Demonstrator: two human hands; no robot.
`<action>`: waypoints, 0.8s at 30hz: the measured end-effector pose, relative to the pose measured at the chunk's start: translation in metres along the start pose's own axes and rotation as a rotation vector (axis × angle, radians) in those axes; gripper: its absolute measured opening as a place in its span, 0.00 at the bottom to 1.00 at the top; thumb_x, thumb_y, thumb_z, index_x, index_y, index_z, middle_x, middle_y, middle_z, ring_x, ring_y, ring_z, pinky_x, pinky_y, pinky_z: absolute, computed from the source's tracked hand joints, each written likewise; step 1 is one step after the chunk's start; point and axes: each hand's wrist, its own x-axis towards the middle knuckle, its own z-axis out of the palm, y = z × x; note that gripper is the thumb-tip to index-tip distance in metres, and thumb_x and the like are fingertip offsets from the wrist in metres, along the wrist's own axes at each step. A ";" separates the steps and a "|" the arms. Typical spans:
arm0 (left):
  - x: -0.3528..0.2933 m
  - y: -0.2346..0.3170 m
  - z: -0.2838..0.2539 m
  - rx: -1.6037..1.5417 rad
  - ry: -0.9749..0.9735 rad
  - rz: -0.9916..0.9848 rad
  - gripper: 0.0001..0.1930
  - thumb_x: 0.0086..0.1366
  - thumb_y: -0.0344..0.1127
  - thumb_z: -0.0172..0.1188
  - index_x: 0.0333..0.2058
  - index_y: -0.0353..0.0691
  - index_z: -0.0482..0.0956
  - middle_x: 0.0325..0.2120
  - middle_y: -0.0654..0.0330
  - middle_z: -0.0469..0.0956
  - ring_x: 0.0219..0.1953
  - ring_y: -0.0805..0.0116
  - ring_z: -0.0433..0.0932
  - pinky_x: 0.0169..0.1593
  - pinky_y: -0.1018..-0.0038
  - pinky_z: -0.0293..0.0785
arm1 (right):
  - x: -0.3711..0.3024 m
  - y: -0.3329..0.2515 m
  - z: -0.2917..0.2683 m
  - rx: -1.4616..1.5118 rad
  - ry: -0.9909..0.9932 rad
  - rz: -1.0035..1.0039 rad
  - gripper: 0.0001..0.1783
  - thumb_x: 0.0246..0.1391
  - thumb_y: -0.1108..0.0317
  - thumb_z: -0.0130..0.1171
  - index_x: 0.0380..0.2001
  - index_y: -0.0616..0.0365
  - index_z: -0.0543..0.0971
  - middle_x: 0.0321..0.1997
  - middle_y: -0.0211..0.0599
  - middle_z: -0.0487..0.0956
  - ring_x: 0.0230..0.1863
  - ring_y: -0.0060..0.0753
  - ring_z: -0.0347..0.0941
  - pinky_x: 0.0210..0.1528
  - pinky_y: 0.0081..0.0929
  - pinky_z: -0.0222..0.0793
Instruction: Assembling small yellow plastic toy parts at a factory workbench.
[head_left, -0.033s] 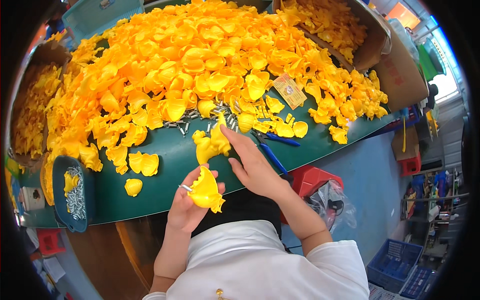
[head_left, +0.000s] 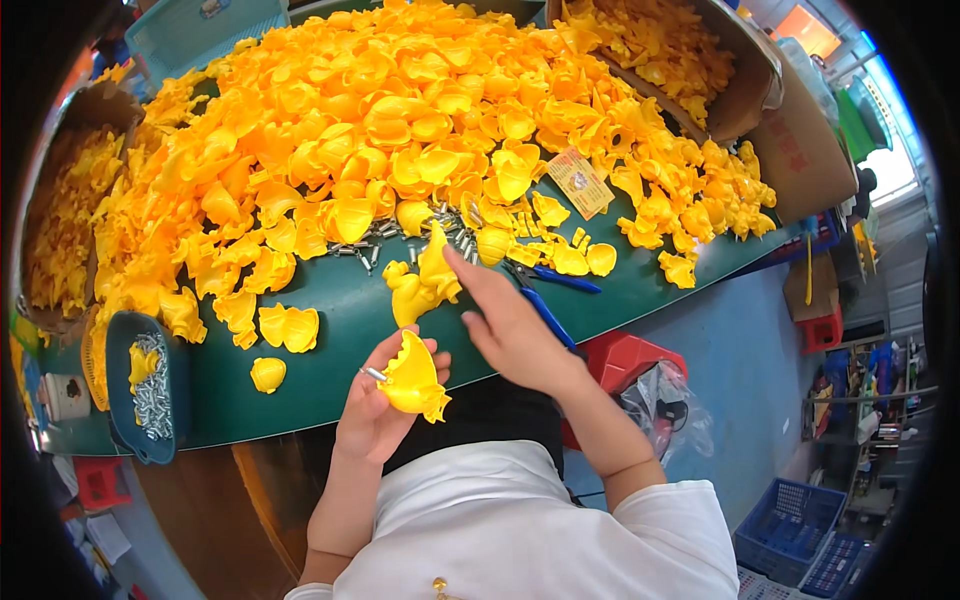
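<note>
My left hand (head_left: 372, 415) is shut on a yellow plastic shell piece (head_left: 412, 380), held just off the near edge of the green table (head_left: 340, 335). A small metal screw sticks out of the piece's left side. My right hand (head_left: 512, 322) stretches forward over the table with its fingers spread. Its fingertips touch a couple of loose yellow pieces (head_left: 425, 285) and it grips nothing. Small metal screws (head_left: 385, 238) lie scattered just beyond those pieces. A big heap of yellow shell pieces (head_left: 400, 120) covers the far part of the table.
Blue-handled pliers (head_left: 555, 290) lie right of my right hand. A teal bin (head_left: 118, 345) of screws hangs at the table's left corner. Cardboard boxes of yellow parts stand at the left (head_left: 95, 105) and back right (head_left: 790, 150). A red stool (head_left: 635, 358) and blue crates (head_left: 800, 530) are on the floor.
</note>
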 end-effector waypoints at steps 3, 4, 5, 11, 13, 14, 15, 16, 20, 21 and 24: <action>0.002 0.006 0.000 0.061 0.051 0.080 0.40 0.49 0.44 0.68 0.58 0.37 0.59 0.53 0.51 0.66 0.56 0.53 0.67 0.60 0.61 0.61 | 0.016 0.003 -0.028 0.119 -0.024 0.226 0.21 0.49 0.77 0.53 0.50 0.57 0.72 0.47 0.39 0.76 0.45 0.36 0.72 0.46 0.27 0.67; 0.004 0.006 0.000 0.031 0.052 0.085 0.41 0.50 0.43 0.68 0.59 0.38 0.57 0.53 0.51 0.66 0.54 0.54 0.68 0.58 0.62 0.64 | 0.018 0.003 -0.036 -0.034 0.045 0.131 0.19 0.50 0.76 0.54 0.48 0.58 0.74 0.44 0.38 0.77 0.43 0.35 0.73 0.44 0.26 0.68; 0.005 0.008 0.000 0.035 0.070 0.096 0.41 0.50 0.43 0.68 0.59 0.38 0.57 0.53 0.51 0.66 0.54 0.54 0.68 0.58 0.62 0.64 | 0.018 0.002 -0.041 -0.180 0.116 0.036 0.17 0.50 0.75 0.55 0.45 0.58 0.75 0.40 0.38 0.79 0.41 0.34 0.74 0.42 0.24 0.69; 0.003 0.011 -0.003 0.032 0.029 0.062 0.45 0.52 0.46 0.66 0.61 0.35 0.50 0.52 0.51 0.66 0.50 0.55 0.71 0.51 0.64 0.71 | 0.018 -0.008 -0.005 -0.283 0.050 -0.108 0.23 0.42 0.69 0.65 0.45 0.55 0.76 0.51 0.39 0.72 0.51 0.43 0.66 0.51 0.34 0.63; 0.002 0.010 -0.001 0.043 0.029 0.064 0.45 0.51 0.47 0.66 0.61 0.35 0.50 0.52 0.51 0.66 0.51 0.54 0.71 0.51 0.65 0.71 | 0.020 -0.004 0.004 -0.480 0.041 -0.073 0.23 0.41 0.69 0.65 0.45 0.55 0.76 0.51 0.40 0.72 0.51 0.44 0.66 0.51 0.35 0.64; 0.002 0.009 -0.001 0.043 0.028 0.034 0.45 0.51 0.46 0.67 0.61 0.35 0.51 0.52 0.51 0.66 0.52 0.54 0.69 0.52 0.64 0.70 | 0.020 0.004 0.007 -0.497 0.056 -0.095 0.21 0.41 0.71 0.65 0.43 0.57 0.76 0.50 0.40 0.73 0.48 0.44 0.68 0.50 0.35 0.65; 0.003 0.008 0.000 0.043 0.025 0.004 0.45 0.51 0.46 0.67 0.61 0.35 0.51 0.52 0.50 0.66 0.54 0.54 0.68 0.53 0.64 0.69 | 0.021 0.010 0.008 -0.497 0.055 -0.098 0.21 0.41 0.71 0.65 0.43 0.57 0.76 0.50 0.40 0.73 0.48 0.44 0.68 0.50 0.35 0.65; 0.006 0.005 0.003 -0.032 -0.038 0.007 0.37 0.53 0.39 0.65 0.59 0.35 0.57 0.53 0.53 0.66 0.56 0.61 0.66 0.57 0.67 0.65 | 0.022 0.015 0.008 -0.469 0.096 -0.110 0.19 0.42 0.73 0.64 0.42 0.57 0.77 0.48 0.41 0.74 0.47 0.44 0.69 0.49 0.34 0.66; 0.019 0.000 0.003 0.113 0.012 0.081 0.37 0.53 0.46 0.65 0.57 0.36 0.60 0.54 0.52 0.65 0.60 0.62 0.62 0.57 0.65 0.64 | 0.020 0.014 0.000 -0.372 0.246 -0.175 0.14 0.44 0.80 0.59 0.38 0.60 0.78 0.43 0.42 0.77 0.42 0.43 0.73 0.45 0.33 0.69; 0.021 0.004 0.001 0.120 0.011 0.105 0.37 0.53 0.45 0.65 0.57 0.36 0.60 0.55 0.51 0.64 0.60 0.61 0.61 0.58 0.66 0.63 | 0.017 0.012 -0.003 -0.309 0.305 -0.201 0.14 0.44 0.81 0.59 0.38 0.61 0.78 0.43 0.43 0.78 0.42 0.43 0.74 0.45 0.33 0.69; 0.021 0.018 0.000 0.153 0.116 0.201 0.38 0.54 0.46 0.64 0.58 0.35 0.58 0.54 0.50 0.65 0.58 0.59 0.64 0.57 0.64 0.64 | -0.006 0.005 -0.007 -0.295 0.224 -0.274 0.16 0.41 0.84 0.58 0.37 0.61 0.78 0.42 0.42 0.78 0.43 0.45 0.74 0.46 0.34 0.69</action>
